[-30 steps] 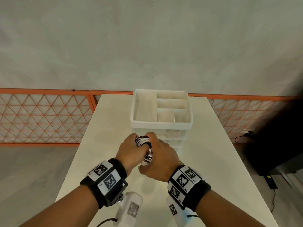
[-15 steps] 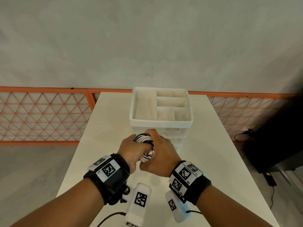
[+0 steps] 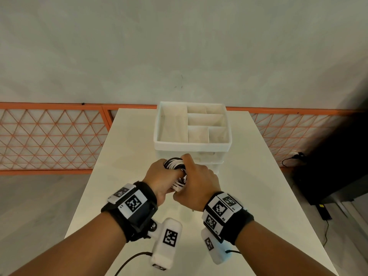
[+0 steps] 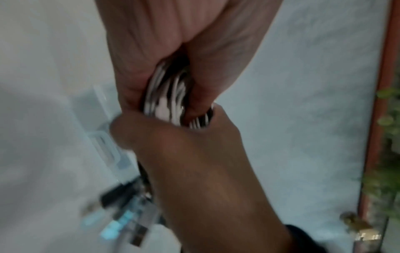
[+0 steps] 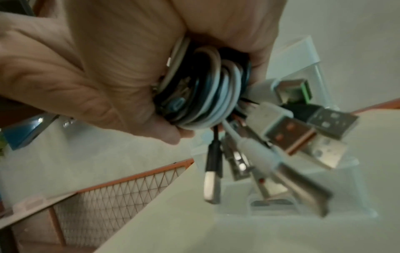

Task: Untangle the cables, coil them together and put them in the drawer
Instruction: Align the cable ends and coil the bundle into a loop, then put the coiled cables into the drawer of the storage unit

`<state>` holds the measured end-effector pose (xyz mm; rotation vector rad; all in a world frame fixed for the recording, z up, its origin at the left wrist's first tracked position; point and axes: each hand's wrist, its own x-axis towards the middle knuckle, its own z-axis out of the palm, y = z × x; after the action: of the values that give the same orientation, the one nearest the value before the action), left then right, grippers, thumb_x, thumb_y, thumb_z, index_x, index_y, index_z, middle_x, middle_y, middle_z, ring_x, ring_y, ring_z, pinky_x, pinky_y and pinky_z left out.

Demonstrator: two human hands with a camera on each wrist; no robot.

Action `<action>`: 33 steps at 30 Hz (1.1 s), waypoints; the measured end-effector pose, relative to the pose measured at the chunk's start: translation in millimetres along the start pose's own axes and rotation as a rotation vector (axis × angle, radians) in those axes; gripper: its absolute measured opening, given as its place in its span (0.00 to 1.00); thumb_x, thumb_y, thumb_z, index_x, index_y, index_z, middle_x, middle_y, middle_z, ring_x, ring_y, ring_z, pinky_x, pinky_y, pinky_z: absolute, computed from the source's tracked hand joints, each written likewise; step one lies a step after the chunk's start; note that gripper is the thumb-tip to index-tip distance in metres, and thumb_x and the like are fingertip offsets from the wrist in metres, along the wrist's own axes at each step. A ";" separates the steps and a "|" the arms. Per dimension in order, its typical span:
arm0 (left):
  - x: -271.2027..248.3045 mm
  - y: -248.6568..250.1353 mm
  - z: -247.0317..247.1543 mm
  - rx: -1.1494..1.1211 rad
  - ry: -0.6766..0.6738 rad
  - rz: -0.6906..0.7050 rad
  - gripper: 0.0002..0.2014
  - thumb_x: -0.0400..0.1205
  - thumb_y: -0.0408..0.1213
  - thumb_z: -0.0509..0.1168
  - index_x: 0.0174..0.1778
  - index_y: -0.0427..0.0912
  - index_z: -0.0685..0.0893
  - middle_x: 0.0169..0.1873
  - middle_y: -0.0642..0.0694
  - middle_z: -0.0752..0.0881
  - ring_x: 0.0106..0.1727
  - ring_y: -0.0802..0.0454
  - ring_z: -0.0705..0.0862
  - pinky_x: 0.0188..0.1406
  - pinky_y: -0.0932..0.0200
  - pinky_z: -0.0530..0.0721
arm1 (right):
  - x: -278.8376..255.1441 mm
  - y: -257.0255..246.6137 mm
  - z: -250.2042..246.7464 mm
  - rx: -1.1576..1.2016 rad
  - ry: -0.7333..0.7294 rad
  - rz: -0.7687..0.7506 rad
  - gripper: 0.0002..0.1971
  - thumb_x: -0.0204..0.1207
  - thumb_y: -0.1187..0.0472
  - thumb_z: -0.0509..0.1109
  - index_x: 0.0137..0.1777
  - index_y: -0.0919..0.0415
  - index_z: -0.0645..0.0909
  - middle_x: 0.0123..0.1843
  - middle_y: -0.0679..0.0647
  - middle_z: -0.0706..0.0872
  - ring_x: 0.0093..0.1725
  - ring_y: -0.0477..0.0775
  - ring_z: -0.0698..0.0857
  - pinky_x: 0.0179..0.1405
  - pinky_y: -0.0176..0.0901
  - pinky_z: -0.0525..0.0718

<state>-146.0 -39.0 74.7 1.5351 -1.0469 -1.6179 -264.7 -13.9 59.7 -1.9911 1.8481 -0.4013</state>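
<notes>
A coil of black and white cables (image 3: 175,166) is held between both hands above the white table (image 3: 127,156), just in front of the drawer unit (image 3: 207,159). My left hand (image 3: 159,175) grips the coil from the left and my right hand (image 3: 196,180) wraps it from the right. In the right wrist view the coil (image 5: 205,95) sits in curled fingers, and several USB plugs (image 5: 290,133) dangle loose beneath it. The left wrist view is blurred; the cables (image 4: 166,102) show between the two hands. The drawers look closed.
The drawer unit carries an open top tray (image 3: 192,145) with several empty compartments. An orange lattice fence (image 3: 49,136) runs behind the table. A dark cabinet (image 3: 338,166) and floor cables stand to the right. Bare tabletop lies on both sides of the hands.
Both hands keep their hold on the coil and have edged slightly closer to the drawer unit. My left wrist has rolled a little.
</notes>
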 end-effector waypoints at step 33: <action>86.9 -52.4 35.0 -0.531 -0.159 -0.458 0.17 0.75 0.43 0.73 0.55 0.38 0.82 0.40 0.44 0.84 0.44 0.46 0.82 0.47 0.50 0.80 | 12.7 93.8 -7.8 0.203 -0.176 0.384 0.45 0.45 0.46 0.79 0.69 0.39 0.73 0.55 0.47 0.88 0.54 0.54 0.87 0.53 0.52 0.91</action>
<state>-185.4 -88.1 -12.3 1.3459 -0.2887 -2.1410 -349.8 -32.1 21.9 -1.4492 1.9335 -0.2759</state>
